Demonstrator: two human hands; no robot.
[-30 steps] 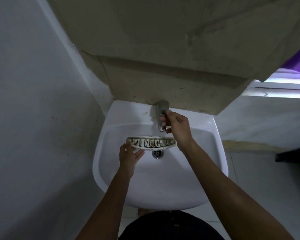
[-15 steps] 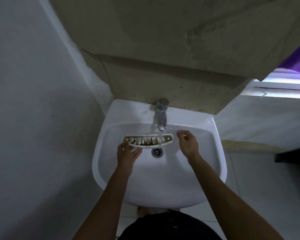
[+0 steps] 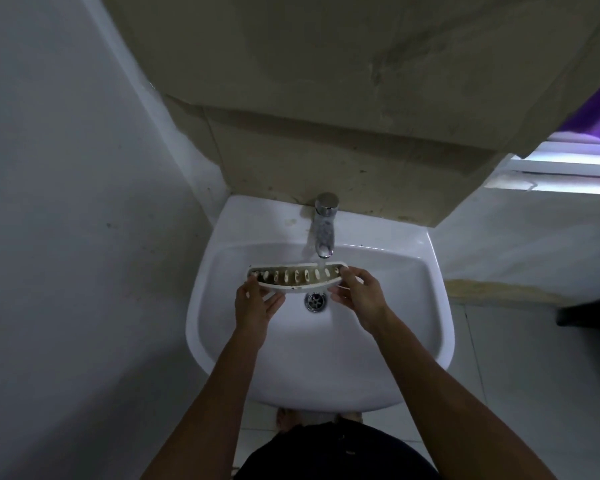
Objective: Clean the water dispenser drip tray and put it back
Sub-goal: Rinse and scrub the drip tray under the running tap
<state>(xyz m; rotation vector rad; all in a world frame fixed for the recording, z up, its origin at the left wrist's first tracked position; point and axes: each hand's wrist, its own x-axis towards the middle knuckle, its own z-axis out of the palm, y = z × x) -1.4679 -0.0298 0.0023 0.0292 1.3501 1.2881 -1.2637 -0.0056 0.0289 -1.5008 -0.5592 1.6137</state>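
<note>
A white, curved drip tray [image 3: 297, 276] with a row of slots and brown grime hangs over the white sink [image 3: 423, 306], just above the drain [image 3: 315, 301]. My left hand [image 3: 255, 303] grips its left end. My right hand [image 3: 359, 294] holds its right end with thumb and fingers. A thin stream of water falls from the chrome tap [image 3: 324, 226] onto the right part of the tray.
A grey wall stands close on the left. Behind the sink rises a stained beige wall. A white ledge [image 3: 520, 244] runs to the right, with a dark object [image 3: 589, 315] at the right edge. White floor tiles lie below.
My right hand left the tap, came down and took hold of the tray's right end. Water now runs from the tap onto the tray.
</note>
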